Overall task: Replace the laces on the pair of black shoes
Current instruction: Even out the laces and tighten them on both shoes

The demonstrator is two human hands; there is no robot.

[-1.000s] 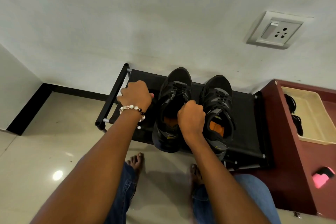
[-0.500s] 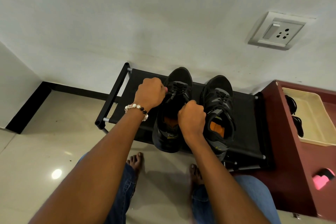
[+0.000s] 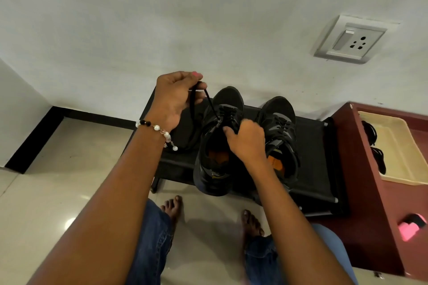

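Observation:
Two black shoes stand side by side on a low black rack [image 3: 310, 146] against the wall, toes pointing away from me. My left hand [image 3: 174, 97] is raised above the rack's left end and pinches a black lace [image 3: 209, 103], which runs taut down to the upper eyelets of the left shoe [image 3: 214, 169]. A loop of the lace hangs below that hand. My right hand [image 3: 246, 140] grips the left shoe at its tongue and collar. The right shoe [image 3: 281, 122] still has its laces threaded and is untouched.
A dark red cabinet [image 3: 361, 192] stands right of the rack with a cream tray [image 3: 398, 152] holding dark items on top and a pink object [image 3: 408, 229] near its front. My bare feet [image 3: 172, 207] rest on the tiled floor. A wall socket [image 3: 350, 39] is above right.
My left hand moved from the rack's left part to the left shoe, took hold of the lace and pulled it up and to the left. My right hand stayed on the shoe.

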